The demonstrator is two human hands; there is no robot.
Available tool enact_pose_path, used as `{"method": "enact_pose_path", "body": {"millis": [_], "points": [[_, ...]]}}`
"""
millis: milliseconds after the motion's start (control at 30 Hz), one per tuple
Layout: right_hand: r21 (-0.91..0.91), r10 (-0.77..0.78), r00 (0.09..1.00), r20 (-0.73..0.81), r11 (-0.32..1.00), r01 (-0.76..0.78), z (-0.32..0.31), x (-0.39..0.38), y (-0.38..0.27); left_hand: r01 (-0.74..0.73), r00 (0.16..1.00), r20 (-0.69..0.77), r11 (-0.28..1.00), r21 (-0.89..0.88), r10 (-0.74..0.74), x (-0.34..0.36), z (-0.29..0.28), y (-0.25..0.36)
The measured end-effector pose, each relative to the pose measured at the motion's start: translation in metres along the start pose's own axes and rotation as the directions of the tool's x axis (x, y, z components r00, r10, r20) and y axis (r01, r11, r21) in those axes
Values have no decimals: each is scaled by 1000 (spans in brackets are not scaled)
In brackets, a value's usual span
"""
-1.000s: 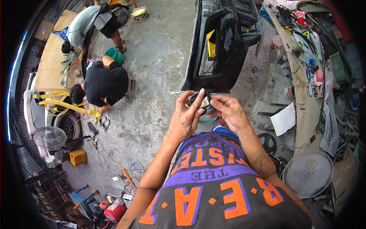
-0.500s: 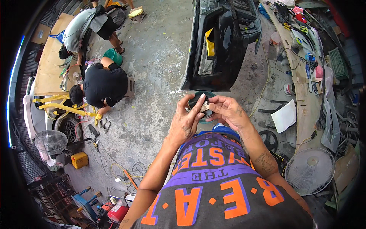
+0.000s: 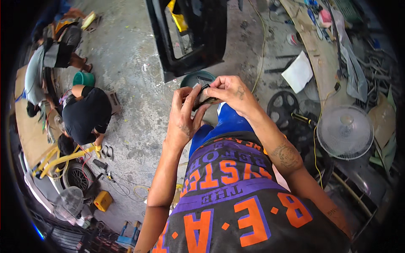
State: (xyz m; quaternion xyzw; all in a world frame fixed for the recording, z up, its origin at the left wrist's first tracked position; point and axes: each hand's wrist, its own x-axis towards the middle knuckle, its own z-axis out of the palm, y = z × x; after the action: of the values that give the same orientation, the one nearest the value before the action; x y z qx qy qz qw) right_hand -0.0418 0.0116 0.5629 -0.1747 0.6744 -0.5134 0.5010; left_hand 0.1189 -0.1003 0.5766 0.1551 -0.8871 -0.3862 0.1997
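Note:
In the middle of the view, my left hand (image 3: 184, 109) and my right hand (image 3: 230, 95) hold a small dark object (image 3: 202, 101) between their fingertips. It has a paler part, too small to name, and the fingers partly hide it. The left thumb and fingers grip its left side, and the right fingers pinch the other side. Just beyond my hands a round green basin (image 3: 190, 77) sits on the floor, below the near corner of a large glossy black car body part (image 3: 215, 50). My legs in blue shorts show below the held object.
Two people (image 3: 86, 116) (image 3: 40, 74) bend over work at the left, beside a green bucket (image 3: 83, 79), yellow strips (image 3: 55, 162), a loose wheel (image 3: 76, 179) and a yellow jerrycan (image 3: 103, 200). At the right are a cluttered board (image 3: 314, 50), a white sheet (image 3: 297, 72), a fan (image 3: 345, 130) and cords.
The view has swung, so the black part and both co-workers appear farther left. My hands sit higher and a little left in the picture, still on the small object, now turned differently.

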Motion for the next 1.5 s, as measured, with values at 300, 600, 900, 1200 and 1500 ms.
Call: {"method": "enact_pose_path", "body": {"millis": [300, 600, 900, 1200, 1500], "points": [[285, 120, 969, 216, 941, -180, -107, 58, 99, 480, 876, 117, 867, -131, -467, 27, 80, -87], [-549, 828, 463, 316, 558, -622, -202, -221, 381, 861, 487, 301, 509, -6, -820, -47, 232, -331], [294, 999, -27, 17, -31, -955, -159, -205, 380, 854, 318, 345, 425, 301, -883, -114, 428, -531], [416, 996, 18, -89, 53, -908, -118, -169, 408, 529, 418, 593, 715, 456, -688, -227, 551, -640], [544, 969, 238, -63, 234, -806, -3, -198, 420, 531, 812, 419, 812, -242, -406, -121, 319, -448]]}}
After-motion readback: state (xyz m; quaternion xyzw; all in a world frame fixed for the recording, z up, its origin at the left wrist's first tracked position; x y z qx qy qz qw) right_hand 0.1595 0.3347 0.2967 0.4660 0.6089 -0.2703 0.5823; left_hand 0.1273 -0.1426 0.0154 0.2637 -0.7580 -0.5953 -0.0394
